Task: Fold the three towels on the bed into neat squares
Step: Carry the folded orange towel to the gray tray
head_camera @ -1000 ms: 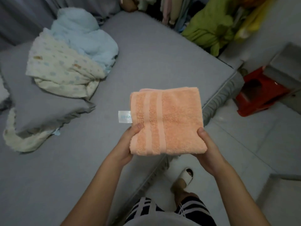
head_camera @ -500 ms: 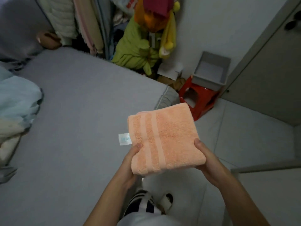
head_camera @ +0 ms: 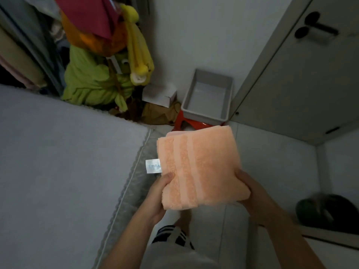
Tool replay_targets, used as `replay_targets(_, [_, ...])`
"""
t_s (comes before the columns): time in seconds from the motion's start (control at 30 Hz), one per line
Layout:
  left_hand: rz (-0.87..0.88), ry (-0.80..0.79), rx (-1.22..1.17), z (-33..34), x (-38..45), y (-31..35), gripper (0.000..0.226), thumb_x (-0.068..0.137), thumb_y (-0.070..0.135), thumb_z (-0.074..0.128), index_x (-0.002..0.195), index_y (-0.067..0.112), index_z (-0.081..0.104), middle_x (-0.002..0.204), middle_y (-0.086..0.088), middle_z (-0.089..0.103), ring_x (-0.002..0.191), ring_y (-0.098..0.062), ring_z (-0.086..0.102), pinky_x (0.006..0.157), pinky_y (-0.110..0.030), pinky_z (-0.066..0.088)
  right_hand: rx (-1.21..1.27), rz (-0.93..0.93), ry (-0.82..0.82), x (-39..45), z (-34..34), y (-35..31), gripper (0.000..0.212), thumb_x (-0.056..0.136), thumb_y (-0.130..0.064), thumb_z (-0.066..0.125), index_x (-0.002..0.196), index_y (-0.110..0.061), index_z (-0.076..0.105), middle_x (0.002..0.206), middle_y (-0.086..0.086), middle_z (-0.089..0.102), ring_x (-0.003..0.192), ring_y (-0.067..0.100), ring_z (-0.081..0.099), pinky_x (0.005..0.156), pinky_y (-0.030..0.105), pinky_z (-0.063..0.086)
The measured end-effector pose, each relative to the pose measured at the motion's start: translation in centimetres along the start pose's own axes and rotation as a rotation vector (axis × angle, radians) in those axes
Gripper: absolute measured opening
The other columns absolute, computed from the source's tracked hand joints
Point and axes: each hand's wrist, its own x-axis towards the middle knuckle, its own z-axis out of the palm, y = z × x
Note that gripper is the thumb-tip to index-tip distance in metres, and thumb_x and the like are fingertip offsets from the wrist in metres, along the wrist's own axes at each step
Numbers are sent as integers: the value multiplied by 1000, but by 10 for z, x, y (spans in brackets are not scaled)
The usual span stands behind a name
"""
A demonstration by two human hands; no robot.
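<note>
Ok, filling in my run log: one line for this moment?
stage: carrying folded towel | left hand: grips peach towel | right hand: grips towel | location: off bed, above floor

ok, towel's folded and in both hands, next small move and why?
Probably set it down flat on the bed. The peach towel already looks like a neat square, held off the mattress edge over the floor, left hand and right hand gripping its near corners. Nothing more to fold here.

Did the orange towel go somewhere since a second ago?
Yes. The orange towel, held by the left hand and right hand, was over the bed earlier; now it hangs past the bed's edge, toward the grey bin.
</note>
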Motion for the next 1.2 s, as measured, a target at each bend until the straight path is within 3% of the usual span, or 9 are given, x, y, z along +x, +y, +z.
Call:
replay_targets(0.1, [-23, -31, 16, 36, 65, 43, 63, 81, 38, 69, 136, 11, 53, 129, -19, 63, 118, -36, 62, 88, -46, 54, 23, -4, 19, 50, -31, -53, 43, 87, -51, 57, 118, -24, 70, 120, -1, 71, 109, 16, 67, 76, 26, 57])
replay_targets(0.23, [-42, -96, 104, 78, 131, 96, 55, 87, 34, 61, 137, 13, 52, 133, -18, 61, 124, -36, 57, 106, -57, 42, 39, 38, 44, 108, -66, -118, 38, 82, -45, 55, 110, -22, 67, 110, -5, 74, 100, 10, 70, 71, 20, 56])
replay_targets(0.43, [-83, -21, 153, 115, 212, 134, 68, 72, 34, 69, 134, 11, 53, 128, -14, 66, 122, -33, 59, 110, -56, 39, -47, 77, 13, 210, -111, -194, 37, 82, -41, 59, 109, -19, 71, 110, 3, 74, 98, 17, 71, 70, 25, 57])
replay_targets(0.53, [-37, 90, 96, 132, 256, 142, 77, 60, 35, 71, 131, 12, 55, 126, -15, 66, 118, -32, 62, 108, -56, 41, -117, 121, -53, 269, -131, -226, 39, 79, -40, 64, 109, -17, 74, 112, 8, 73, 99, 23, 71, 79, 36, 57])
replay_targets(0.63, [-12, 193, -42, 151, 305, 144, 70, 64, 28, 65, 131, 10, 53, 124, -17, 66, 115, -34, 63, 102, -53, 47, -204, 194, -144, 332, -153, -253, 52, 78, -39, 66, 125, -17, 62, 119, 9, 70, 111, 28, 65, 97, 47, 49])
replay_targets(0.87, [66, 500, -397, 220, 422, 121, 57, 64, 18, 55, 120, 6, 58, 101, -13, 72, 97, -30, 69, 75, -41, 56, -524, 389, -409, 486, -217, -311, 52, 80, -28, 57, 130, -14, 56, 127, 12, 65, 119, 30, 58, 106, 49, 41])
replay_targets(0.97, [83, 576, -579, 258, 457, 107, 54, 64, 17, 54, 116, 5, 60, 100, -16, 71, 97, -34, 67, 78, -43, 55, -684, 433, -493, 531, -233, -339, 57, 68, -27, 55, 123, -12, 60, 122, 13, 65, 114, 30, 59, 101, 47, 44])
replay_targets(1.1, [147, 670, -719, 303, 482, 101, 56, 65, 16, 53, 119, 2, 57, 95, -15, 70, 90, -31, 70, 68, -39, 58, -726, 456, -610, 562, -243, -362, 41, 68, -26, 52, 105, -19, 68, 99, 1, 74, 89, 15, 69, 77, 32, 52])
replay_targets(1.2, [171, 734, -711, 315, 490, 99, 60, 67, 19, 54, 124, 0, 54, 103, -17, 67, 98, -33, 66, 73, -40, 55, -721, 459, -613, 575, -249, -359, 40, 69, -28, 53, 104, -19, 70, 100, 1, 75, 90, 15, 70, 77, 32, 53])
